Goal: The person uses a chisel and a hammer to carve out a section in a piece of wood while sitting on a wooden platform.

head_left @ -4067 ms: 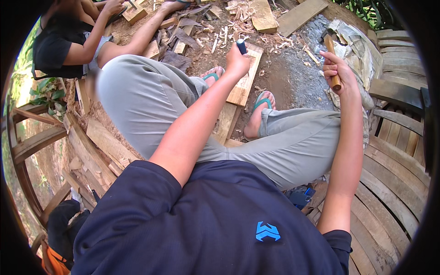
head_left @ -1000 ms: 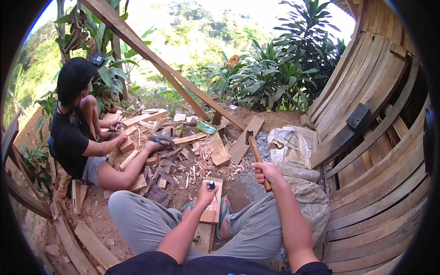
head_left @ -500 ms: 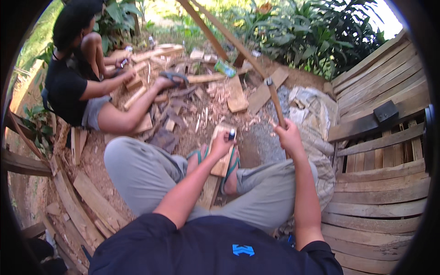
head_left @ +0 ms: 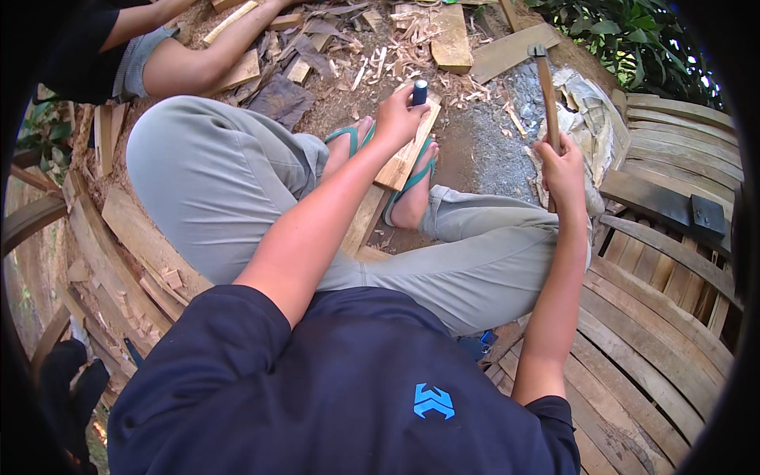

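Note:
My left hand (head_left: 398,120) is closed round a chisel (head_left: 419,93) with a dark blue handle and a bright, pale end cap, held upright over a wooden block (head_left: 400,168). The chisel's blade is hidden by my fingers. The block lies between my feet, on top of another board (head_left: 364,218). To the right, my right hand (head_left: 562,172) grips the wooden handle of a hammer (head_left: 548,95). Its metal head points up and away from me, apart from the chisel.
My feet in green sandals (head_left: 416,186) flank the block. Another person's bare leg (head_left: 194,67) is at upper left. Shavings (head_left: 416,39) and offcuts litter the ground ahead. Slatted wood (head_left: 633,332) curves along the right, and planks (head_left: 134,229) lie at left.
The view has tilted downward, so the ground and hands sit higher in the picture. Both hands keep hold of the same tools, and the hammer still stands raised.

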Available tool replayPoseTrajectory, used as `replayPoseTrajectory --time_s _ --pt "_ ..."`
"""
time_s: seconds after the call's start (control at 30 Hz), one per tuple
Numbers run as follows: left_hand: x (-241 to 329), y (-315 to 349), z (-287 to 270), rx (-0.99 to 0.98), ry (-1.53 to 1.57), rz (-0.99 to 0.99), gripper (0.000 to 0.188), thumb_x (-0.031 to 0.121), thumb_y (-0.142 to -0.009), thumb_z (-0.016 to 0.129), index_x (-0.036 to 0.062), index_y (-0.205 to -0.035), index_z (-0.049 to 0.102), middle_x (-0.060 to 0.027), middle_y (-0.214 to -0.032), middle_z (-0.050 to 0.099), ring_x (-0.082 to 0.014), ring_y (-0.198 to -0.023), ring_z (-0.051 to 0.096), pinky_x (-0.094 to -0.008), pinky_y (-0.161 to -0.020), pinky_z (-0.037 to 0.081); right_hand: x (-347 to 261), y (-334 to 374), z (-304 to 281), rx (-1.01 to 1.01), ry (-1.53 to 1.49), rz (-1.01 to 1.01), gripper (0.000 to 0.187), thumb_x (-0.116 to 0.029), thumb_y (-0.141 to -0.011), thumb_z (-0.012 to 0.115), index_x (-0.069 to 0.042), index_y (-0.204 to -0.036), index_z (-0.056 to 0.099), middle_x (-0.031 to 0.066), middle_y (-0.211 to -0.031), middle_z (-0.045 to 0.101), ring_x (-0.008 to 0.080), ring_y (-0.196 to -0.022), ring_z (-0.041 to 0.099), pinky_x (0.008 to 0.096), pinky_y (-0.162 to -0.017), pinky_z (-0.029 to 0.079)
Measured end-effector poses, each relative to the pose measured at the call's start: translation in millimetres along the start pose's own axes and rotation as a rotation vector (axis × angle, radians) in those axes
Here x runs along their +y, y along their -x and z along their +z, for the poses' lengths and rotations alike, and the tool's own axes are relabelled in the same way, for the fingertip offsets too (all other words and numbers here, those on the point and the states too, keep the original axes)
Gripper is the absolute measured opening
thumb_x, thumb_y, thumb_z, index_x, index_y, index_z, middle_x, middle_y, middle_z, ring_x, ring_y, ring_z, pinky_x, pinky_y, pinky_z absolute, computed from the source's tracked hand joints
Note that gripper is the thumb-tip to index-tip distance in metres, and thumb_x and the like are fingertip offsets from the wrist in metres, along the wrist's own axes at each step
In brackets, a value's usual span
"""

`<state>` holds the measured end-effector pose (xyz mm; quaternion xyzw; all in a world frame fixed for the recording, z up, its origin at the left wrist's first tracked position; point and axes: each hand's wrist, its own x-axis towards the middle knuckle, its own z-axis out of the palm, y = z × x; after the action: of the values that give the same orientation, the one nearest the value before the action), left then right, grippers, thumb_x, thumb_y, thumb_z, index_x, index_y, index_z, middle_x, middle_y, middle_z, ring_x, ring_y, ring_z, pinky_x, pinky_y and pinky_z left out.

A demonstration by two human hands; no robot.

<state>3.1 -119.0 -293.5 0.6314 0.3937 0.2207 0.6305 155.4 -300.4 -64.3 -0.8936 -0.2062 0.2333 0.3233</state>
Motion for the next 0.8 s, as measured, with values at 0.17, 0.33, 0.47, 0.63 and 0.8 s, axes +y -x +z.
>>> replayPoseTrajectory --time_s 0.17,0.33,0.47,0.63,0.8 --pt "-13 -5 0 0.021 -0.011 0.024 0.031 0.025 -0.085 0.08 0.0074 -0.109 0.07 -0.0177 -0.096 0.077 -0.0354 -0.089 0.075 -0.0441 -0.077 0.057 -9 0 9 -0.021 0.03 -0.024 0.014 -0.014 -0.091 0.069 -0.004 -0.098 0.063 -0.0045 -0.062 0.049 0.0058 -0.043 0.043 0.0265 -0.039 0.032" --pt "-7 -6 4 0.016 -0.026 0.014 0.032 0.024 -0.085 0.08 0.0083 -0.11 0.071 -0.018 -0.096 0.077 -0.0352 -0.087 0.076 -0.0438 -0.077 0.057 0 -1 13 -0.045 0.081 -0.092 0.013 -0.015 -0.093 0.07 -0.006 -0.098 0.061 -0.0055 -0.062 0.049 0.0038 -0.043 0.042 0.0247 -0.039 0.03" --pt "-16 -9 4 0.036 0.033 0.011 0.033 0.024 -0.085 0.081 0.0088 -0.112 0.071 -0.0182 -0.097 0.077 -0.0337 -0.086 0.076 -0.0424 -0.077 0.057 -9 4 21 -0.058 0.156 -0.111 0.015 -0.016 -0.091 0.069 -0.002 -0.095 0.064 -0.0041 -0.068 0.053 0.0063 -0.059 0.045 0.0279 -0.053 0.036" --pt "-17 -8 2 0.006 0.029 0.025 0.033 0.024 -0.084 0.082 0.0086 -0.112 0.071 -0.0182 -0.097 0.077 -0.0328 -0.088 0.077 -0.041 -0.078 0.058 -43 19 40 -0.087 0.289 -0.302 0.029 -0.026 -0.094 0.074 0.0 -0.106 0.068 0.0028 -0.069 0.058 0.0094 -0.061 0.048 0.0291 -0.056 0.04" --pt "-11 -4 1 0.001 0.029 0.021 0.036 0.025 -0.084 0.082 0.008 -0.114 0.072 -0.018 -0.099 0.077 -0.0312 -0.092 0.076 -0.0404 -0.081 0.058 -71 30 71 -0.174 0.517 -0.422 0.049 -0.039 -0.094 0.074 -0.005 -0.129 0.067 0.0221 -0.08 0.068 0.0308 -0.069 0.066 0.0389 -0.066 0.051"
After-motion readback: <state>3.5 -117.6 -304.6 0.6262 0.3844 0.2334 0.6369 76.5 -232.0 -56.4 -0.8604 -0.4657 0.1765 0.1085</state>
